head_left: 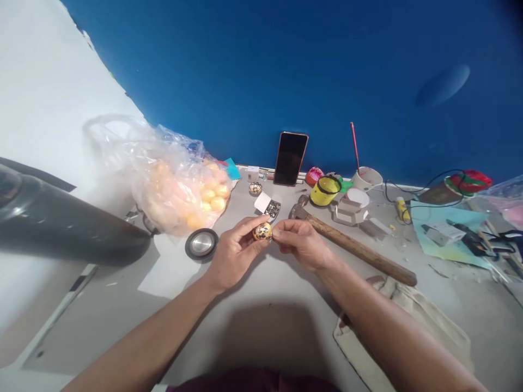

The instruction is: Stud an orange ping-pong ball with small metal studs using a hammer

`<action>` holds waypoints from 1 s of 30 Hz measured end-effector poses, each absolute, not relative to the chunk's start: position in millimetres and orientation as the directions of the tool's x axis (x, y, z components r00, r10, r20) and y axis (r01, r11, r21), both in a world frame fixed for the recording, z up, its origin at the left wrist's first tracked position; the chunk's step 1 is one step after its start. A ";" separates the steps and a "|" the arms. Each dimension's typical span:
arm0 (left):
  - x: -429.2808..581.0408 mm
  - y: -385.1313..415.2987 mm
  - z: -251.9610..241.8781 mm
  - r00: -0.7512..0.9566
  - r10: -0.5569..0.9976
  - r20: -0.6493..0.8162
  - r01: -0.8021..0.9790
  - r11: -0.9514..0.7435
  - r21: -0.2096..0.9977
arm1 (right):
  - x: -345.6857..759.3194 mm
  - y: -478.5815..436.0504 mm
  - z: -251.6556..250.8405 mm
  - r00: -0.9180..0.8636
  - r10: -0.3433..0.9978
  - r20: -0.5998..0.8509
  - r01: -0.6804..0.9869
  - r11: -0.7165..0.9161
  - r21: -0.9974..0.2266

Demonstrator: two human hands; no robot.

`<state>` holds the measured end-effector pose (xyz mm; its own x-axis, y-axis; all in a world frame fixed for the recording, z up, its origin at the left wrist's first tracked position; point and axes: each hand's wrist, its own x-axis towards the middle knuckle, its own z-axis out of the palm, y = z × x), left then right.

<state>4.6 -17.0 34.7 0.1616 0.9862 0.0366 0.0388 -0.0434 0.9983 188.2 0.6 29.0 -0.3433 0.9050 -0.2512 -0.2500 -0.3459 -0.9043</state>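
Both hands are meeting at the middle of the grey bench (pixel 261 326), above its bare near part. The left hand (pixel 232 255) is holding a small orange ball (pixel 262 231) with dark and gold spots. Its grip is closing round the ball's left side and underside, with the forefinger lying along the top. The right hand (pixel 301 244) is keeping a narrow, pinched grip, its fingertips (pixel 276 232) touching the ball's right side. Whether anything lies between them is too small to tell.

Open room is lying near the viewer, where only the forearms and their shadow are crossing the bench. On the left, a round metal lid (pixel 201 244) is sitting just beside the left hand. Behind the lid, a clear plastic bag (pixel 180 185) of orange balls is bulging toward the middle. A dark cylinder (pixel 61 223) is closing off the far left edge.

On the right, a wooden-handled hammer (pixel 355 247) is lying aslant. Its head is resting just beyond the right hand, and its handle is running off to the near right. A pale cloth (pixel 408 326) is covering the near right corner.

Beyond the hands, a small open box (pixel 270 207) is lying close to the ball. At the far edge, a phone (pixel 290 158) is leaning upright against the blue wall (pixel 261 65). To the right of the phone, a yellow cup (pixel 324 191) and a white cup (pixel 368 177) holding a red stick are crowding that edge.
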 end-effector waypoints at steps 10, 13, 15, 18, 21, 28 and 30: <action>4.4 -18.9 26.3 0.155 0.968 0.196 0.150 -0.219 0.964 | 186.9 -1.1 40.0 -0.249 0.954 -0.167 -0.042 -0.183 -0.982; 4.3 -18.5 24.7 0.164 0.963 0.216 0.154 -0.241 0.958 | 185.1 -3.3 46.8 -0.225 0.967 -0.122 0.022 -0.120 -0.993; 4.8 -18.7 24.1 0.159 0.954 0.253 0.170 -0.279 0.945 | 184.0 -4.5 48.8 -0.224 0.970 -0.097 0.038 -0.091 -0.995; 5.3 -19.8 22.8 0.138 0.937 0.322 0.196 -0.345 0.918 | 182.9 -5.7 47.1 -0.222 0.973 -0.065 0.049 -0.055 -0.997; 5.1 -21.0 21.0 0.123 0.912 0.391 0.238 -0.410 0.881 | 182.6 -6.0 43.2 -0.234 0.971 -0.048 0.055 -0.036 -0.998; 6.7 -20.8 21.1 0.099 0.919 0.381 0.190 -0.393 0.899 | 182.8 -5.7 42.2 -0.229 0.973 -0.033 0.041 -0.024 -0.999; 7.9 -20.4 22.7 0.106 0.953 0.282 0.113 -0.294 0.949 | 183.2 -5.8 43.9 -0.235 0.970 -0.063 0.017 -0.061 -0.998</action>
<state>7.9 -20.4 22.7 0.1058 0.9535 0.2823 0.1128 -0.2936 0.9492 183.2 -5.8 43.9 -0.2346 0.9701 -0.0629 0.0165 -0.0608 -0.9980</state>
